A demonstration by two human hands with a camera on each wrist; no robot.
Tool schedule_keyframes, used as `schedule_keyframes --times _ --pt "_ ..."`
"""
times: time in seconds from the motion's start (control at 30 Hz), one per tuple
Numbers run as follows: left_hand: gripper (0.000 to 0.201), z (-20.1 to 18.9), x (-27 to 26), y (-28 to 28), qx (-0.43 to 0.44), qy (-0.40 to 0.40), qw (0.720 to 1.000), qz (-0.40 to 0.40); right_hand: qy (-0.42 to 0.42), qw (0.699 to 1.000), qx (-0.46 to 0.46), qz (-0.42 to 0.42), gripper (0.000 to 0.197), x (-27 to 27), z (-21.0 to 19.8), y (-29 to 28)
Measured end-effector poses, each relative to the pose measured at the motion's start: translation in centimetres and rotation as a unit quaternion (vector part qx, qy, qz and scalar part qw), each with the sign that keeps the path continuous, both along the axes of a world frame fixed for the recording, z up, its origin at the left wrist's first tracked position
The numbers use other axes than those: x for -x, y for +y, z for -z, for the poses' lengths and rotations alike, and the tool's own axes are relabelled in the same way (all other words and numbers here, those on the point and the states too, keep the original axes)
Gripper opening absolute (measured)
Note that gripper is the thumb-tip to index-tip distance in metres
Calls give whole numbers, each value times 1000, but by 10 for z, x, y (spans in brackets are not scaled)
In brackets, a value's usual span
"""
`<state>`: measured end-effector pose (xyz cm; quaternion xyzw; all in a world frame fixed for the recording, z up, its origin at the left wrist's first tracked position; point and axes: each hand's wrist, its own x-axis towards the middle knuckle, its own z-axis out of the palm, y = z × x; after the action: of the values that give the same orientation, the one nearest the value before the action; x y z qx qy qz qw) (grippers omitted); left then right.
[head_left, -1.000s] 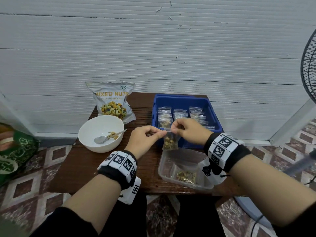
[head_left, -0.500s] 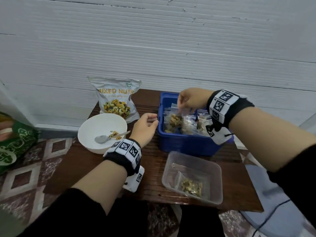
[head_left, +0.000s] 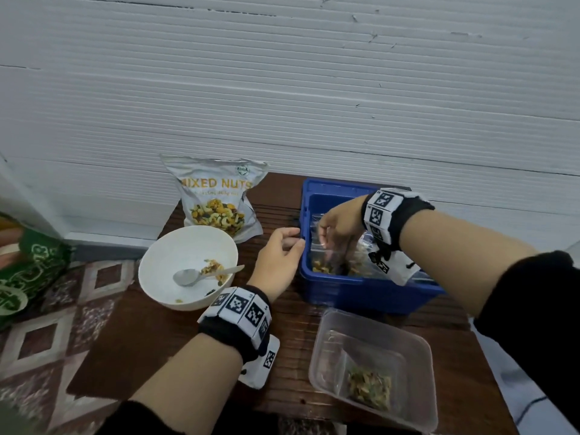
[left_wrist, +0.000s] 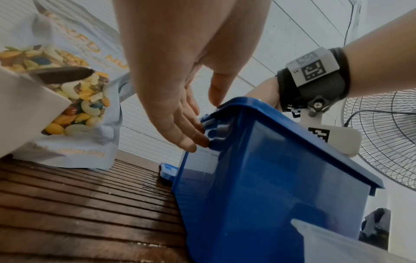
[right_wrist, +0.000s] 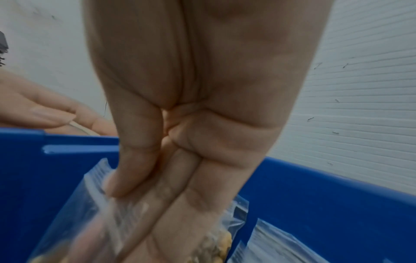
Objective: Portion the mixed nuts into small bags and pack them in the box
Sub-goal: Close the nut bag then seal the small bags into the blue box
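Observation:
My right hand (head_left: 335,243) reaches down inside the blue box (head_left: 361,293) and pinches a small clear zip bag of nuts (head_left: 321,265) between thumb and fingers. In the right wrist view the thumb (right_wrist: 126,174) presses the small bag (right_wrist: 101,213) near its top, against the box's inner wall (right_wrist: 326,199). My left hand (head_left: 293,246) rests with relaxed fingers (left_wrist: 191,140) on the box's left rim (left_wrist: 270,113) and holds nothing. Other filled bags (head_left: 367,251) stand in the box behind my right hand.
A white bowl (head_left: 182,246) with a spoon (head_left: 191,276) and a few nuts stands left of the box. The mixed nuts pouch (head_left: 216,199) leans on the wall behind it. A clear tub (head_left: 417,356) holding one filled bag (head_left: 370,387) sits at the table's front right.
My right hand carried the small bag from in front of the box into it and lowered it. My left hand let go of the bag and moved to the box's left rim.

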<state>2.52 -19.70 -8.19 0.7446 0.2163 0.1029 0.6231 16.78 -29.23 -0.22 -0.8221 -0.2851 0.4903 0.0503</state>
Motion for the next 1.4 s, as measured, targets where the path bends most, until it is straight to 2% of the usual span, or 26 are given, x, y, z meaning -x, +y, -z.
schedule_keyframes --times 0.1,0.27,0.37,0.47,0.57,0.73,0.87,0.97,1.03,1.13,1.23,1.3,1.4 --pt "27 -2 1 -1 0 -1 1000 3 5 1000 15 -7 16 -1 2 6" --pt "30 -4 2 -1 10 1 1000 1 -51 997 49 -32 11 4 10 13" --pt "29 -3 2 0 2 3 1000 3 -87 994 49 -41 21 8 11 14" --pt "28 -4 4 0 -3 8 1000 5 -128 990 39 -49 17 10 9 13" --pt "29 -7 6 -2 -7 12 1000 4 -129 990 31 -42 16 9 5 10" --pt "31 -11 10 -5 -21 23 1000 6 -127 992 -25 -10 10 9 -12 1" --pt "33 -14 18 -9 -43 35 998 3 -98 989 -115 6 11 20 -33 -16" --pt "34 -16 28 -15 -62 45 997 5 -65 982 -180 -7 8 43 -45 -35" --pt "36 -17 35 -21 -73 48 996 7 -32 982 -183 -35 6 62 -45 -48" --pt "38 -20 44 -28 -92 55 994 12 5 988 -138 -67 9 89 -26 -68" --pt "40 -22 52 -34 -100 66 993 20 -6 995 -93 -47 18 110 4 -85" --pt "43 -21 56 -38 -96 71 993 23 -63 994 -75 -53 24 122 26 -93" --pt "44 -20 61 -43 -91 76 993 30 -169 979 -8 -110 30 130 67 -90"
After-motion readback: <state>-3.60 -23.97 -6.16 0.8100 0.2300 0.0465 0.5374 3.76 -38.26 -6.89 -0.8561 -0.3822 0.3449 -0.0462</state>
